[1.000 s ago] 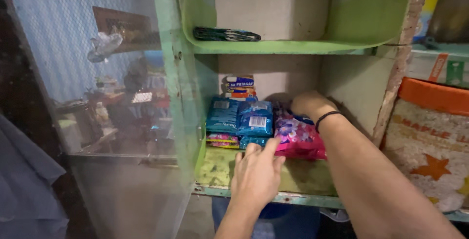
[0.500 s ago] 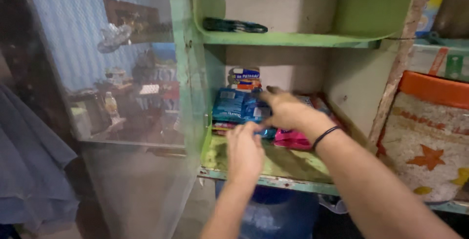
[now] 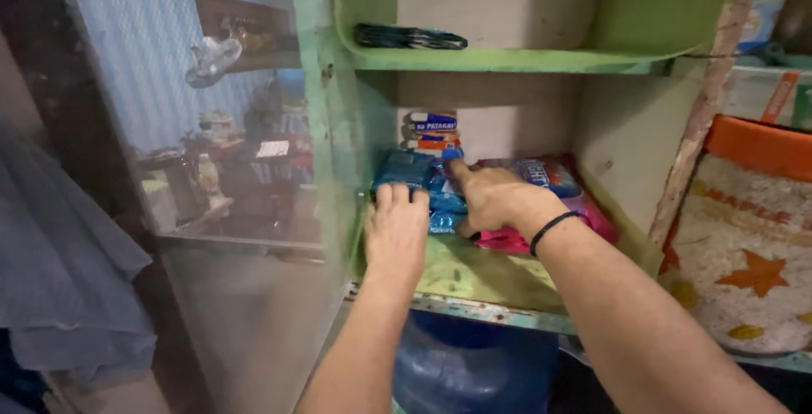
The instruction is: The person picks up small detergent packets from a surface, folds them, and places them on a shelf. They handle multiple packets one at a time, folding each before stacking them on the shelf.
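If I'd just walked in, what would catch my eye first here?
Two bare hands reaching into a worn green cupboard: the left hand rests on a stack of blue packets on the lower shelf, and the right hand, with a black band at the wrist, lies over the packets beside a pink packet. Below the shelf sits a big blue water jug, and at the far right a sack with orange stars.

Single head-worn view, set close, facing forward and slightly down into a green cabinet [image 3: 507, 60]. The lower shelf [image 3: 474, 274] sits centre frame; both forearms enter from the bottom edge. No second view overlaps.
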